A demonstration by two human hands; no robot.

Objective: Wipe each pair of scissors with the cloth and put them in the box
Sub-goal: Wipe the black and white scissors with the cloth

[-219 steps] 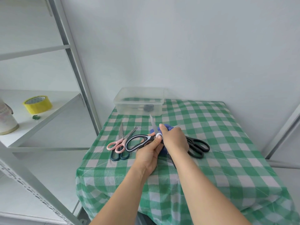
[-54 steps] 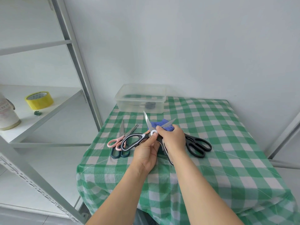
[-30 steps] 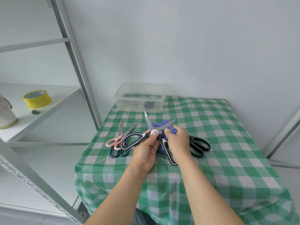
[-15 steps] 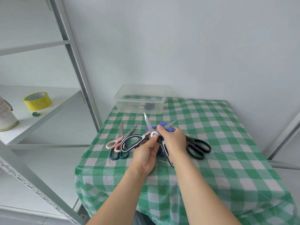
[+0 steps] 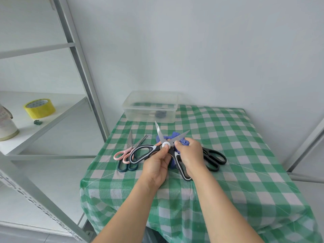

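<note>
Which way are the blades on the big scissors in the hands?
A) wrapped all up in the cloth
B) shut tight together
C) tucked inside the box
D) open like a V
D: the black-and-white scissors, held by the left hand, have their blades spread apart in a V, while the right hand holds the blue cloth against one blade.

The kitchen scissors (image 5: 165, 144) have bright, smooth metal blades and glossy plastic handles. The blue cloth (image 5: 183, 142) looks soft and nubbly. The box (image 5: 140, 115) is clear, slightly cloudy plastic. The checked tablecloth (image 5: 236, 155) seems a thin, faintly shiny weave.
</note>
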